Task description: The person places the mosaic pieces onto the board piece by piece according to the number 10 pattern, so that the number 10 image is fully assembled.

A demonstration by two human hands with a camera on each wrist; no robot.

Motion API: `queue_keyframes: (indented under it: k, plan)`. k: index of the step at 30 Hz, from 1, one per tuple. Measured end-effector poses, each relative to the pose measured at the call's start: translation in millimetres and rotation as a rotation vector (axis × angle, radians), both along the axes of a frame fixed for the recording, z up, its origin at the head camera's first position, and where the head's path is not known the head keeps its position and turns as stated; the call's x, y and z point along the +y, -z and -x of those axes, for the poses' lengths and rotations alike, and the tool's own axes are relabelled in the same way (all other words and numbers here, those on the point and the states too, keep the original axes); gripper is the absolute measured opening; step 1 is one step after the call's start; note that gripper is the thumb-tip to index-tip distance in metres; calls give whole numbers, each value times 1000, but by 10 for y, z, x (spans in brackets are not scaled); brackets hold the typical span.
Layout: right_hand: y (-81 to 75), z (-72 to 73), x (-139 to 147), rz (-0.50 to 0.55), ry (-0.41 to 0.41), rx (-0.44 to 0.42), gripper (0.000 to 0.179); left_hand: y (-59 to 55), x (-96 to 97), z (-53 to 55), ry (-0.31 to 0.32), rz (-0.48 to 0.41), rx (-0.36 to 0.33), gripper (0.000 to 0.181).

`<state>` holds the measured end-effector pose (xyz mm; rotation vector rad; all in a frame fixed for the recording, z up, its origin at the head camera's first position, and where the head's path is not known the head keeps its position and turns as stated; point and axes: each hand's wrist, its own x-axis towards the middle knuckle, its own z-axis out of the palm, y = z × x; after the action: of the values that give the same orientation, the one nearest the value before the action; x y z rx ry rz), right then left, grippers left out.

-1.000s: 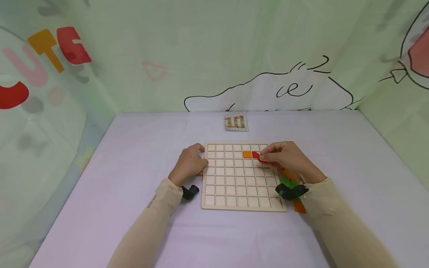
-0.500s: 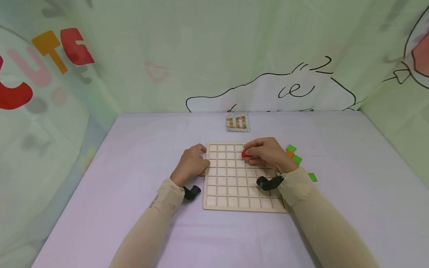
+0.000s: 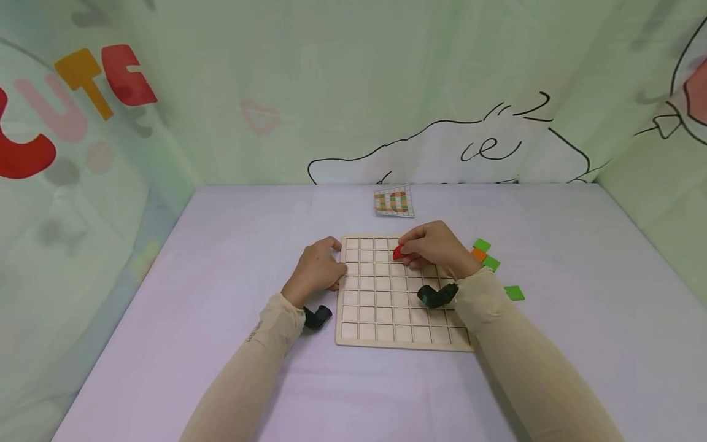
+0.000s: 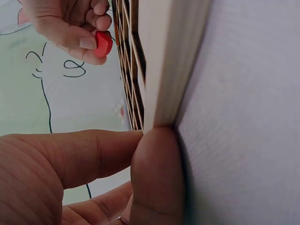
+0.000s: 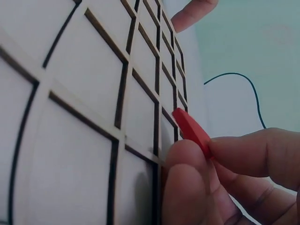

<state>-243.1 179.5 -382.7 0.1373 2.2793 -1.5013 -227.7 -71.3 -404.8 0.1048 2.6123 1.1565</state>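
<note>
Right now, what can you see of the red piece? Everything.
The red piece is small and thin, plain red, with a curved edge and a smooth look; painted wood or plastic, I can't tell. The right hand pinches it in its fingers, tilted at the far part of the grid board, not lying flat. Part of it is hidden; contact below is unclear.

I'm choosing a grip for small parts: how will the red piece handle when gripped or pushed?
The red piece is probably stiff: it shows no sag where the right hand pinches it. It looks small, so likely light. Being thin, it would probably slide flat rather than roll.
</note>
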Motion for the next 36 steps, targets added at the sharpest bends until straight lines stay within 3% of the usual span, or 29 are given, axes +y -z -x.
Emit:
queue_keyframes:
  k: [12,30,36]
  plan:
    - [-24,16,-76,-96,15,21,26,2,-1,6,-7,-3,-9,46]
    - [45,7,-83,-136,15,85,22,1,-9,-5,6,-14,29,45]
    - [10,-34,-60,-106,8,102,26,-4,-12,5,-12,-50,-3,45]
